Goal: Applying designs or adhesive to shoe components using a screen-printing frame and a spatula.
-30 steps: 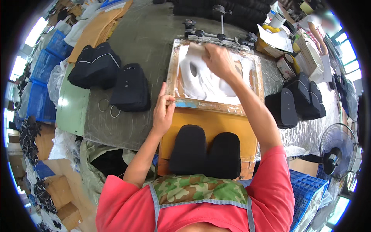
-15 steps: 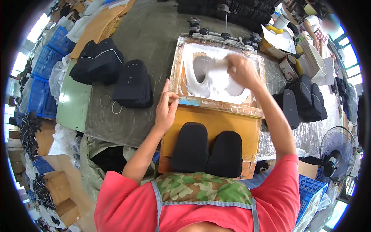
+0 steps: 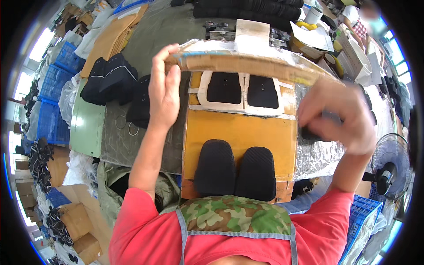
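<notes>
A wooden screen-printing frame [image 3: 247, 66] is tilted up, its near edge raised above the orange board [image 3: 238, 128] and its far side by the clamps. My left hand [image 3: 164, 88] grips the frame's left corner, thumb below and fingers over the top. My right hand [image 3: 338, 117] is apart from the frame, to the right of the board, its fingers smeared by motion. Under the raised frame, two black fabric pieces [image 3: 224, 88] lie in pale cut-out surrounds on the board. Two more black padded pieces [image 3: 215, 168] lie at its near end. A pale rectangular card [image 3: 252, 35] stands upright at the frame's far side.
Stacks of black pieces [image 3: 108, 79] sit left of the board, and rolled black material [image 3: 247, 11] lies at the back. Tubs and papers [image 3: 311, 37] crowd the back right, where another person [image 3: 353, 24] is. A fan [image 3: 388, 165] stands at right; blue crates [image 3: 48, 110] at left.
The frame has swung up from lying flat, uncovering two black pieces. My left hand rose with its near corner. My right hand left the white paste and moved right and nearer.
</notes>
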The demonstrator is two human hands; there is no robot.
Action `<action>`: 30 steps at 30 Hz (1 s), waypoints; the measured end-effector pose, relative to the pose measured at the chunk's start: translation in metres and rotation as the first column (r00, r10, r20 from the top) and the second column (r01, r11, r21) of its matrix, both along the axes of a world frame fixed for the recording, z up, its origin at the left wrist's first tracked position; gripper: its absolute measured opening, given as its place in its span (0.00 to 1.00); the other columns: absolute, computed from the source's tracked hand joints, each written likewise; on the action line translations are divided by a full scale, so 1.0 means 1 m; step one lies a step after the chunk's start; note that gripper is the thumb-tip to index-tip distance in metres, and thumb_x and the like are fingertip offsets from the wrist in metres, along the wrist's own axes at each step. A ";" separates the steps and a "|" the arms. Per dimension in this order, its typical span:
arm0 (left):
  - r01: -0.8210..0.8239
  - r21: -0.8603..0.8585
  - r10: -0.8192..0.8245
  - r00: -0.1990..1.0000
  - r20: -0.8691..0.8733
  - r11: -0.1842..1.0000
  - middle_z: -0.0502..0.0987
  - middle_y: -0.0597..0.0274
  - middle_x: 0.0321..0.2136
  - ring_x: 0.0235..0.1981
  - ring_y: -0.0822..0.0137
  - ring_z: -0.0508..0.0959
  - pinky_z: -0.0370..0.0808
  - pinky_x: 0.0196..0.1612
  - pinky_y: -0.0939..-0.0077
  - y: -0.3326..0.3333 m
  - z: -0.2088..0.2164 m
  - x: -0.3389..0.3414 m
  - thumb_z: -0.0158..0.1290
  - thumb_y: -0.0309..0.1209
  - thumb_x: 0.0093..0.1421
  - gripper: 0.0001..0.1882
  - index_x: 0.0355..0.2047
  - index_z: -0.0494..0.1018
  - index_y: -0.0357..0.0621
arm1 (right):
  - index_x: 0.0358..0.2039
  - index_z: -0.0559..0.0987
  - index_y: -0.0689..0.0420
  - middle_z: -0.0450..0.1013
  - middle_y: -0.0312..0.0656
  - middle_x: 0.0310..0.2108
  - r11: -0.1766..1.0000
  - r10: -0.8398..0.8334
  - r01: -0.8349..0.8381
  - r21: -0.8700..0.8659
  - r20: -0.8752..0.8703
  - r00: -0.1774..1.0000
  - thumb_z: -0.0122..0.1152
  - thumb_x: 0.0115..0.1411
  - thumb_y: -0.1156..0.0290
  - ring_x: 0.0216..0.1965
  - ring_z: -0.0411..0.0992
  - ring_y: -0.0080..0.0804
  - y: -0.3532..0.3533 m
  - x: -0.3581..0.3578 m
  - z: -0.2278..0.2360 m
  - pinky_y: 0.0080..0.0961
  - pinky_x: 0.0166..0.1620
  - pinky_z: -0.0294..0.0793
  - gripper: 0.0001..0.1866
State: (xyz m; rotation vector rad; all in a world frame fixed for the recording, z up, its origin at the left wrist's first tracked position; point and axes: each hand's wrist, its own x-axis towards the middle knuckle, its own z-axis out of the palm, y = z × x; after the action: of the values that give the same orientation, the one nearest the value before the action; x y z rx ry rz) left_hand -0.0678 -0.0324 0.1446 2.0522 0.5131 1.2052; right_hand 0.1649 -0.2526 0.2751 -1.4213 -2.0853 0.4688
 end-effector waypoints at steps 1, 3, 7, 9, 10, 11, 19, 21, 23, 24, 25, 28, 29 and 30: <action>-0.029 0.073 0.029 1.000 -0.006 0.997 0.70 0.53 0.57 0.57 0.61 0.70 0.62 0.62 0.69 0.006 0.001 -0.002 0.39 0.30 0.71 0.19 0.59 0.63 0.38 | 0.29 0.78 0.60 0.76 0.42 0.30 0.994 0.080 -0.083 -0.064 -0.050 0.996 0.62 0.50 0.81 0.34 0.76 0.39 -0.003 -0.004 -0.022 0.33 0.40 0.75 0.05; -0.001 0.012 0.001 1.000 0.004 1.000 0.68 0.54 0.59 0.59 0.63 0.68 0.60 0.63 0.71 0.013 0.003 -0.013 0.38 0.37 0.72 0.23 0.63 0.61 0.39 | 0.30 0.78 0.60 0.76 0.43 0.33 0.990 0.073 -0.070 -0.124 0.017 0.997 0.60 0.54 0.78 0.38 0.75 0.44 0.003 -0.005 -0.074 0.35 0.43 0.74 0.03; 0.113 -0.237 -0.028 0.941 0.336 0.965 0.63 0.54 0.63 0.61 0.62 0.66 0.60 0.64 0.64 0.030 -0.043 0.002 0.38 0.40 0.72 0.26 0.66 0.57 0.42 | 0.35 0.82 0.58 0.78 0.47 0.37 0.817 -0.532 0.546 -0.186 0.123 0.838 0.52 0.59 0.73 0.41 0.77 0.47 0.029 0.041 -0.174 0.39 0.46 0.75 0.10; 0.053 -0.357 0.003 0.988 0.153 0.933 0.69 0.55 0.57 0.55 0.62 0.71 0.64 0.60 0.65 0.047 -0.081 0.003 0.42 0.37 0.70 0.20 0.58 0.66 0.43 | 0.42 0.82 0.56 0.78 0.46 0.39 0.681 -0.709 0.728 -0.080 0.175 0.683 0.58 0.58 0.69 0.42 0.77 0.47 0.053 0.066 -0.224 0.41 0.47 0.75 0.12; -0.017 -0.401 -0.022 0.996 -0.092 0.916 0.72 0.56 0.54 0.52 0.62 0.73 0.66 0.57 0.65 0.056 -0.097 0.003 0.45 0.34 0.68 0.16 0.52 0.71 0.43 | 0.42 0.82 0.56 0.78 0.46 0.39 0.679 -0.713 0.730 -0.078 0.169 0.681 0.58 0.58 0.69 0.42 0.77 0.47 0.060 0.068 -0.241 0.41 0.47 0.75 0.12; 0.003 -0.325 -0.064 0.982 -0.180 0.946 0.73 0.56 0.48 0.48 0.61 0.74 0.68 0.54 0.64 0.051 -0.109 0.019 0.47 0.31 0.66 0.12 0.47 0.72 0.43 | 0.42 0.82 0.55 0.78 0.46 0.39 0.610 -0.777 0.793 -0.012 0.186 0.601 0.61 0.56 0.67 0.42 0.77 0.47 0.063 0.072 -0.257 0.41 0.47 0.75 0.13; -0.015 0.362 0.280 0.666 -0.692 0.932 0.71 0.48 0.44 0.49 0.46 0.72 0.69 0.48 0.46 0.033 -0.142 0.099 0.52 0.21 0.53 0.13 0.40 0.72 0.36 | 0.37 0.83 0.52 0.79 0.49 0.37 0.473 -0.880 0.876 -0.094 0.000 0.476 0.67 0.52 0.65 0.41 0.77 0.50 0.061 0.076 -0.272 0.43 0.46 0.75 0.11; -0.041 0.344 0.299 0.600 -0.742 0.938 0.72 0.46 0.42 0.48 0.45 0.73 0.69 0.49 0.47 0.040 -0.143 0.094 0.54 0.22 0.51 0.12 0.38 0.73 0.36 | 0.40 0.79 0.56 0.78 0.51 0.35 0.557 -0.823 0.822 -0.121 -0.216 0.526 0.65 0.54 0.68 0.41 0.77 0.51 0.042 0.066 -0.256 0.41 0.45 0.75 0.13; -0.038 0.412 0.354 0.587 -0.728 0.910 0.74 0.49 0.39 0.46 0.46 0.74 0.69 0.47 0.48 0.049 -0.150 0.081 0.54 0.22 0.54 0.11 0.39 0.72 0.38 | 0.44 0.75 0.58 0.78 0.53 0.35 0.608 -0.760 0.787 -0.105 -0.366 0.538 0.61 0.56 0.77 0.41 0.77 0.50 0.010 0.043 -0.213 0.38 0.45 0.75 0.14; -0.022 0.403 0.336 0.594 -0.731 0.915 0.74 0.49 0.39 0.46 0.46 0.74 0.69 0.47 0.48 0.047 -0.150 0.080 0.54 0.22 0.54 0.11 0.39 0.72 0.38 | 0.45 0.75 0.58 0.78 0.53 0.39 0.568 -0.786 0.821 -0.063 -0.337 0.518 0.59 0.56 0.79 0.42 0.77 0.49 -0.014 0.038 -0.191 0.37 0.47 0.75 0.15; -0.024 0.390 0.318 0.624 -0.714 0.921 0.74 0.49 0.39 0.46 0.46 0.75 0.70 0.47 0.49 0.042 -0.149 0.087 0.54 0.23 0.55 0.10 0.39 0.72 0.38 | 0.47 0.76 0.56 0.77 0.51 0.40 0.492 -0.827 0.870 0.008 -0.309 0.470 0.59 0.56 0.79 0.42 0.77 0.46 -0.042 0.046 -0.183 0.34 0.47 0.75 0.17; -0.035 0.389 0.312 0.663 -0.681 0.921 0.74 0.50 0.40 0.45 0.47 0.75 0.70 0.46 0.50 0.038 -0.144 0.084 0.54 0.25 0.58 0.08 0.38 0.72 0.40 | 0.52 0.76 0.53 0.76 0.49 0.41 0.312 -0.888 0.946 0.081 -0.328 0.321 0.56 0.60 0.80 0.40 0.76 0.34 -0.104 0.091 -0.165 0.28 0.45 0.75 0.19; -0.020 0.376 0.283 0.693 -0.663 0.927 0.75 0.50 0.40 0.45 0.47 0.75 0.70 0.45 0.50 0.037 -0.143 0.086 0.54 0.25 0.58 0.07 0.38 0.71 0.40 | 0.54 0.76 0.53 0.77 0.47 0.40 0.222 -0.917 0.973 0.057 -0.327 0.228 0.56 0.61 0.79 0.39 0.76 0.33 -0.122 0.115 -0.171 0.27 0.45 0.75 0.20; -0.018 0.367 0.269 0.713 -0.647 0.930 0.75 0.51 0.40 0.45 0.47 0.75 0.70 0.45 0.51 0.039 -0.142 0.082 0.54 0.24 0.58 0.07 0.37 0.70 0.40 | 0.55 0.75 0.52 0.76 0.46 0.39 0.210 -0.919 0.978 0.017 -0.338 0.203 0.57 0.60 0.78 0.38 0.75 0.33 -0.129 0.131 -0.173 0.27 0.45 0.74 0.21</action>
State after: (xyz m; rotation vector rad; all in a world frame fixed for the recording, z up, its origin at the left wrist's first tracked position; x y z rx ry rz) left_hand 0.0138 0.0064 0.0027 2.8104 0.8775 0.5726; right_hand 0.2956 -0.3812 0.1017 -2.0290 -0.6157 -0.1510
